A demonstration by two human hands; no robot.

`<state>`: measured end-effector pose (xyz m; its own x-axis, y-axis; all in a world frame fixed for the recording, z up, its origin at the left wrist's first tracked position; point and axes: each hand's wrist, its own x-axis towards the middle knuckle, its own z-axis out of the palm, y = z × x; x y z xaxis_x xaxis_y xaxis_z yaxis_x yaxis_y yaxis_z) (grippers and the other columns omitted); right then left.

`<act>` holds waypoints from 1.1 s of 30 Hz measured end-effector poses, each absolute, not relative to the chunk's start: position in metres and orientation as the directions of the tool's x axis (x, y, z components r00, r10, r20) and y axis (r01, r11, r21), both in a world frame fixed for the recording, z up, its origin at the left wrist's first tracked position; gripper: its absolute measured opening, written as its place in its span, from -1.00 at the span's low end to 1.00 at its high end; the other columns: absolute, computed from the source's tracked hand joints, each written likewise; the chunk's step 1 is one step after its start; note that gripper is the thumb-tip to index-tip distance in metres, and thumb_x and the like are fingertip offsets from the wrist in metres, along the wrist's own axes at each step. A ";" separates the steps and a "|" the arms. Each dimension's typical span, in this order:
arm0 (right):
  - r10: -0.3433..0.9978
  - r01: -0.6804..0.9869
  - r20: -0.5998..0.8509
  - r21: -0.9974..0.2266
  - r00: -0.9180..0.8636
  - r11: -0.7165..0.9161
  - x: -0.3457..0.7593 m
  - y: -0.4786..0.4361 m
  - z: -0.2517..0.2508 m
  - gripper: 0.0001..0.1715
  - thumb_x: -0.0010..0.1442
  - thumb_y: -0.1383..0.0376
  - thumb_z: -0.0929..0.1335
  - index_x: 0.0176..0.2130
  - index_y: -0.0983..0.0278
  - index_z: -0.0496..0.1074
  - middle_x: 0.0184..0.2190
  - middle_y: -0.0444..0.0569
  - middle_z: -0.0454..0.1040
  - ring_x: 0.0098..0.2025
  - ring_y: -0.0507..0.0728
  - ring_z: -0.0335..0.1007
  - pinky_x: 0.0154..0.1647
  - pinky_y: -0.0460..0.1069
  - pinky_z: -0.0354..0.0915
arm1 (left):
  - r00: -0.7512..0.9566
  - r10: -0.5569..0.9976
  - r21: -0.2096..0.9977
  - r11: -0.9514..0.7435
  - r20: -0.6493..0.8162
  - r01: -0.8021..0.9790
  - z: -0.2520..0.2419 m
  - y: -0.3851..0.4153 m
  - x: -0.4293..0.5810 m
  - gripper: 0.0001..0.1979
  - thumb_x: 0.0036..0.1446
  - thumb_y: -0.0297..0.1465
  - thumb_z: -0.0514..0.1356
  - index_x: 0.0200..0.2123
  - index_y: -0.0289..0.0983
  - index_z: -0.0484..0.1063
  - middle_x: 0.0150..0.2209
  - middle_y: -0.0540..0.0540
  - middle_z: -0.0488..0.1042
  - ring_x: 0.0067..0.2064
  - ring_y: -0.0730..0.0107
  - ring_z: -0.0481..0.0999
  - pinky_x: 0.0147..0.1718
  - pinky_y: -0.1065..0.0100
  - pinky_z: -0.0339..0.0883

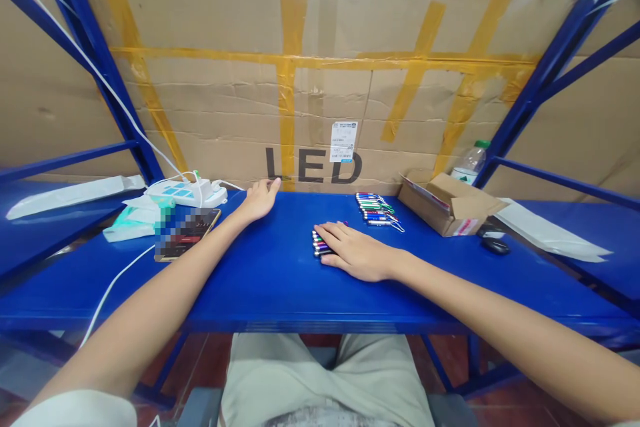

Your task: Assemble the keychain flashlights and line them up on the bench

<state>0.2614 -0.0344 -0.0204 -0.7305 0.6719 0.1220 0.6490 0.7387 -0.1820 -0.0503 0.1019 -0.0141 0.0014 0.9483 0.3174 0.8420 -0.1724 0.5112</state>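
My right hand lies palm down with its fingers stretched over a row of slim, pen-like coloured sticks. Only their silver ends and a bit of their bodies show at the fingertips; the palm hides the rest. Behind that hand, a second group of such sticks lies side by side, in green, red, blue and other colours, with thin cord loops at the right end. My left hand rests at the table's back edge, near the cardboard, fingers extended and nothing seen in them.
A taped cardboard sheet walls off the back of the blue table. On the left are a power strip, a phone and a tissue pack. An open cardboard box, bottle and black mouse are on the right.
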 end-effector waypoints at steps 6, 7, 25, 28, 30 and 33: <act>0.799 0.783 0.091 -0.160 -0.594 0.601 0.349 -0.084 -0.021 -0.02 0.53 -0.24 0.13 0.63 0.24 0.01 0.62 0.21 0.03 0.64 0.47 -0.12 0.66 0.43 -0.14 | 0.075 0.949 0.450 -0.214 0.307 0.867 -0.020 0.098 -0.041 -0.12 0.46 0.21 -0.25 0.41 -0.32 0.34 0.43 -0.42 0.36 0.48 -0.25 0.29 0.43 -0.11 0.13; 0.819 0.803 0.079 -0.165 -0.568 0.572 0.361 -0.085 -0.023 -0.01 0.53 -0.24 0.13 0.64 0.22 -0.03 0.63 0.18 -0.02 0.65 0.46 -0.15 0.66 0.43 -0.16 | 0.086 0.950 0.441 -0.218 0.300 0.871 -0.021 0.098 -0.038 -0.11 0.46 0.21 -0.25 0.41 -0.34 0.34 0.43 -0.42 0.36 0.48 -0.26 0.29 0.43 -0.11 0.12; 0.809 0.787 0.011 -0.226 -0.588 0.574 0.396 -0.025 -0.022 -0.08 0.54 -0.22 0.12 0.66 0.03 -0.14 0.67 -0.06 -0.20 0.68 0.37 -0.41 0.67 0.40 -0.33 | 0.291 0.944 0.316 -0.327 0.158 0.890 -0.032 0.080 -0.026 -0.02 0.42 0.26 -0.21 0.51 -0.39 0.20 0.51 -0.43 0.23 0.56 -0.27 0.11 0.50 -0.17 0.01; 0.805 0.787 0.020 -0.199 -0.592 0.584 0.396 -0.023 -0.021 -0.04 0.52 -0.23 0.18 0.65 0.05 -0.11 0.66 -0.02 -0.16 0.68 0.40 -0.35 0.67 0.42 -0.30 | 0.313 0.942 0.299 -0.335 0.121 0.893 -0.027 0.074 -0.024 -0.03 0.43 0.24 -0.22 0.54 -0.41 0.15 0.54 -0.43 0.18 0.59 -0.25 0.06 0.52 -0.16 -0.04; 0.813 0.795 0.052 -0.183 -0.580 0.579 0.395 -0.021 -0.018 -0.02 0.51 -0.24 0.20 0.65 0.11 -0.05 0.65 0.05 -0.08 0.67 0.41 -0.24 0.67 0.41 -0.21 | 0.319 0.941 0.294 -0.339 0.114 0.894 -0.026 0.073 -0.024 -0.03 0.43 0.23 -0.22 0.54 -0.40 0.14 0.54 -0.43 0.18 0.59 -0.25 0.05 0.52 -0.17 -0.04; 0.829 0.813 0.152 -0.169 -0.538 0.558 0.391 -0.011 -0.008 -0.09 0.53 -0.20 0.17 0.59 0.21 0.13 0.59 0.17 0.14 0.60 0.42 0.07 0.61 0.36 0.04 | 0.333 0.935 0.280 -0.354 0.122 0.892 -0.025 0.074 -0.025 -0.04 0.43 0.24 -0.20 0.54 -0.37 0.16 0.53 -0.43 0.18 0.58 -0.26 0.08 0.51 -0.17 -0.01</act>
<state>0.3909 -0.0112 -0.0080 -0.5377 0.8294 0.1517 0.8126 0.5578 -0.1692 -0.0245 0.0741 -0.0252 0.3330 0.9350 0.1224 0.8923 -0.3544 0.2796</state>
